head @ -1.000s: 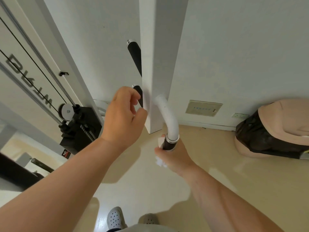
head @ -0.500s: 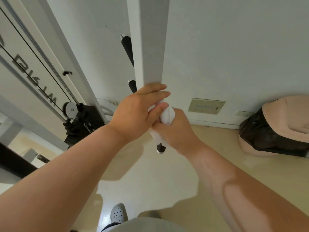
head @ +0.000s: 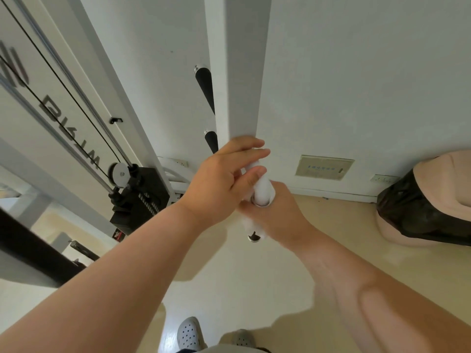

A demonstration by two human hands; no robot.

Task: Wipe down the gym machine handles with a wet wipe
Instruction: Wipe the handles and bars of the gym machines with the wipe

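Pointing down toward the floor, handle (head: 254,236) gripped by right hand (head: 276,215).

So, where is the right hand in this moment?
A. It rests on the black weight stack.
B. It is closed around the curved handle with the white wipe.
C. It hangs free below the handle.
B: the right hand wraps the wipe around the handle, just above its end cap.

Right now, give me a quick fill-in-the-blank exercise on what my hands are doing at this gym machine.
1. The right hand wraps a white ____ around the handle.
2. The left hand rests on the curved white ____ above it.
3. Two more handles with ____ grips stick out beside the post.

Missing words: wipe; tube; black
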